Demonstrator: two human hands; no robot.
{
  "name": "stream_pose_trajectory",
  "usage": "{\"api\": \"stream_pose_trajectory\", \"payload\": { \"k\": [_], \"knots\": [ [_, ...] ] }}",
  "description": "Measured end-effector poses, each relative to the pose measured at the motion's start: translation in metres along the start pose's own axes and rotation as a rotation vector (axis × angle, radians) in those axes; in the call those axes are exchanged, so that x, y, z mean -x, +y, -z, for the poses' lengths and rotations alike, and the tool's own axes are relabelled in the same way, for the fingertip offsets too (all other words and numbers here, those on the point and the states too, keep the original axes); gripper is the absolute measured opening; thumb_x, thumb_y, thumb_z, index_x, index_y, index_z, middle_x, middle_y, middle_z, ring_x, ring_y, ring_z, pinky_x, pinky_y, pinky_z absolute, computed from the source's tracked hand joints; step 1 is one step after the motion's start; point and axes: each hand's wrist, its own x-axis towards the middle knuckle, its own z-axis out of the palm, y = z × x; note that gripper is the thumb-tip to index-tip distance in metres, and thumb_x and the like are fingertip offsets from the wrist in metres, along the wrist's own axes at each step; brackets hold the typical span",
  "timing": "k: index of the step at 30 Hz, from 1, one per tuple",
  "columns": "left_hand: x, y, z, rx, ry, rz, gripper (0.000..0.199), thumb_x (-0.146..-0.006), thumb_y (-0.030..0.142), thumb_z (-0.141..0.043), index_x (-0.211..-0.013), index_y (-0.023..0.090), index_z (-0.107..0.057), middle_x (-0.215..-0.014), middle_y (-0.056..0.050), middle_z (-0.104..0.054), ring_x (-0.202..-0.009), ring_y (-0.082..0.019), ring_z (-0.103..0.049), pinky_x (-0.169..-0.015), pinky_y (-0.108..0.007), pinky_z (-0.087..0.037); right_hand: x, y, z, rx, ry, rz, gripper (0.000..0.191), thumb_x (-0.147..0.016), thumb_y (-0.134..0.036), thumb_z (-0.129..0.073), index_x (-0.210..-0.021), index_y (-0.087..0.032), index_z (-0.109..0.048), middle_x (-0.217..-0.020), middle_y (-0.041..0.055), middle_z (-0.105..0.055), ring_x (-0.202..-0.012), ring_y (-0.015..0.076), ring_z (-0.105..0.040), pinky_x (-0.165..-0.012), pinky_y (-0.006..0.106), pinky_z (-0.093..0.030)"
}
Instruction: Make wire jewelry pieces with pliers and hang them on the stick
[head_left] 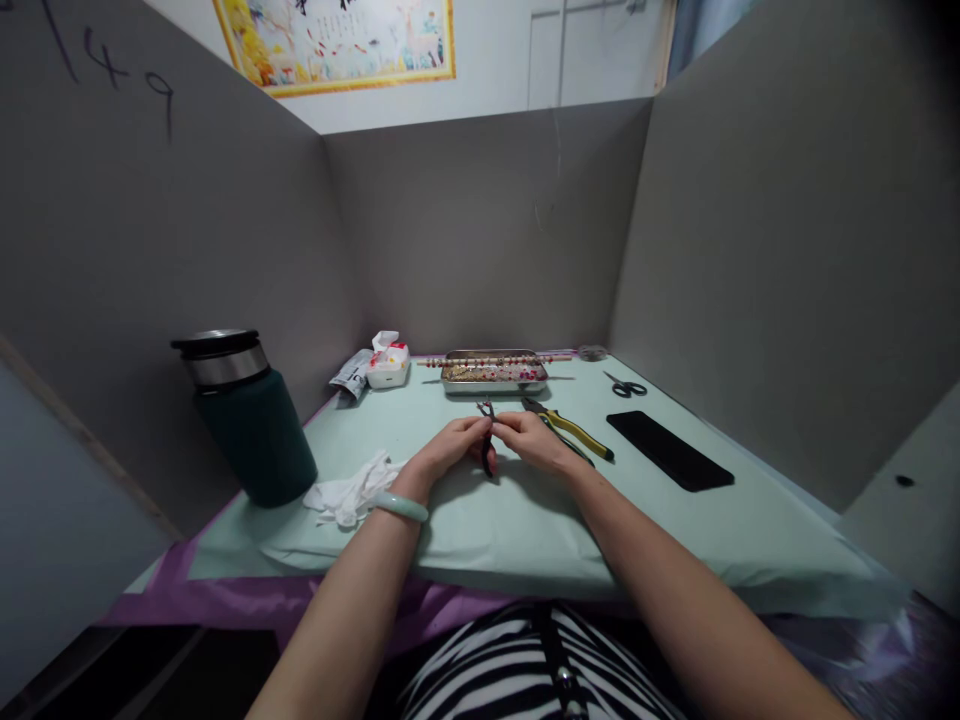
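Note:
Both hands meet over the middle of the table, in front of the metal tray. My left hand (455,445), with a pale green bangle (400,507) on its wrist, is closed around small dark-handled pliers (487,455). The jaws of these pliers point up and away from me. My right hand (527,438) is closed too, its fingertips pinched beside the pliers' jaws; what they hold is too small to make out. Just right of my right hand lie larger yellow-handled pliers (577,432).
A metal tray (495,386) of small red and gold pieces stands at the back, sticks across it. Scissors (627,386) and a black phone-like slab (667,450) lie right. Leftward are a green bottle (259,435), crumpled tissue (352,490) and a tissue pack (388,370). Grey panels (487,230) enclose the table.

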Motion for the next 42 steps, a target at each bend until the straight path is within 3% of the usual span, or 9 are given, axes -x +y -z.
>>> {"api": "stream_pose_trajectory", "payload": {
  "k": [5, 10, 12, 19, 25, 28, 33, 38, 42],
  "knots": [
    [-0.002, -0.008, 0.004, 0.015, -0.001, 0.032, 0.049, -0.077, 0.057, -0.054, -0.090, 0.010, -0.058, -0.067, -0.010, -0.065, -0.059, -0.020, -0.064, -0.061, -0.033, -0.050, 0.002, 0.001, 0.004, 0.003, -0.003, -0.115, 0.030, -0.080, -0.033, -0.049, -0.055, -0.018, -0.047, -0.047, -0.0049, -0.034, -0.047, 0.0085, -0.030, -0.045, 0.022, -0.023],
    [-0.004, -0.002, 0.010, 0.004, 0.232, -0.094, 0.050, -0.071, 0.043, -0.068, -0.112, 0.016, -0.057, -0.097, -0.012, -0.067, -0.085, -0.020, -0.064, -0.071, -0.031, -0.050, 0.000, 0.003, 0.003, 0.066, 0.047, -0.154, 0.026, -0.078, -0.029, -0.050, -0.054, -0.018, -0.048, -0.047, -0.0047, -0.035, -0.045, 0.0077, -0.029, -0.044, 0.023, -0.020],
    [-0.005, 0.000, 0.011, 0.038, 0.269, -0.159, 0.050, -0.073, 0.041, -0.066, -0.115, 0.017, -0.056, -0.102, -0.011, -0.066, -0.090, -0.020, -0.063, -0.075, -0.032, -0.050, -0.001, 0.004, 0.002, 0.101, 0.065, -0.166, 0.025, -0.077, -0.028, -0.050, -0.054, -0.017, -0.051, -0.046, -0.0044, -0.036, -0.044, 0.0077, -0.031, -0.043, 0.023, -0.020],
    [-0.007, -0.004, 0.015, 0.189, 0.310, -0.169, 0.034, -0.071, 0.039, -0.069, -0.093, 0.013, -0.064, -0.090, -0.010, -0.066, -0.083, -0.019, -0.062, -0.076, -0.035, -0.050, -0.003, 0.004, -0.003, 0.102, 0.021, -0.157, 0.031, -0.077, -0.027, -0.048, -0.048, -0.016, -0.049, -0.043, -0.0008, -0.049, -0.041, 0.0078, -0.038, -0.044, 0.023, -0.027],
    [-0.005, -0.003, 0.017, 0.378, 0.310, -0.162, 0.031, -0.072, 0.040, -0.068, -0.082, 0.011, -0.063, -0.080, -0.008, -0.066, -0.074, -0.016, -0.062, -0.069, -0.029, -0.048, 0.003, 0.003, -0.007, -0.256, -0.152, -0.224, 0.023, -0.079, -0.036, -0.054, -0.069, -0.016, -0.059, -0.060, 0.0008, -0.057, -0.044, 0.0070, -0.040, -0.042, 0.021, -0.031],
    [-0.004, -0.002, 0.019, 0.437, 0.316, -0.123, 0.030, -0.070, 0.039, -0.070, -0.078, 0.011, -0.063, -0.076, -0.008, -0.067, -0.068, -0.015, -0.062, -0.064, -0.028, -0.047, 0.004, 0.006, -0.009, -0.336, -0.147, -0.275, 0.022, -0.079, -0.038, -0.056, -0.081, -0.017, -0.063, -0.066, 0.0016, -0.057, -0.052, 0.0088, -0.046, -0.043, 0.020, -0.033],
    [-0.004, -0.004, 0.023, 0.533, 0.280, -0.118, 0.023, -0.071, 0.033, -0.070, -0.080, 0.012, -0.064, -0.082, -0.007, -0.068, -0.077, -0.017, -0.064, -0.073, -0.032, -0.048, 0.003, 0.007, -0.009, -0.406, -0.162, -0.275, 0.026, -0.080, -0.039, -0.055, -0.091, -0.017, -0.063, -0.099, 0.0100, -0.062, -0.081, 0.0157, -0.058, -0.048, 0.019, -0.038],
    [-0.003, -0.004, 0.026, 0.598, 0.296, -0.085, 0.020, -0.071, 0.029, -0.070, -0.083, 0.015, -0.064, -0.085, -0.006, -0.068, -0.079, -0.016, -0.063, -0.076, -0.032, -0.048, 0.005, 0.005, -0.009, -0.496, -0.222, -0.309, 0.028, -0.083, -0.042, -0.048, -0.092, -0.017, -0.056, -0.088, 0.0101, -0.065, -0.079, 0.0183, -0.061, -0.051, 0.023, -0.040],
    [-0.003, -0.004, 0.026, 0.546, 0.332, -0.088, 0.024, -0.068, 0.029, -0.073, -0.084, 0.015, -0.062, -0.090, -0.006, -0.068, -0.077, -0.015, -0.062, -0.073, -0.031, -0.048, 0.004, 0.002, -0.009, -0.351, -0.077, -0.278, 0.023, -0.084, -0.039, -0.045, -0.088, -0.018, -0.054, -0.078, 0.0049, -0.063, -0.068, 0.0146, -0.058, -0.049, 0.022, -0.036]
  ]
}}
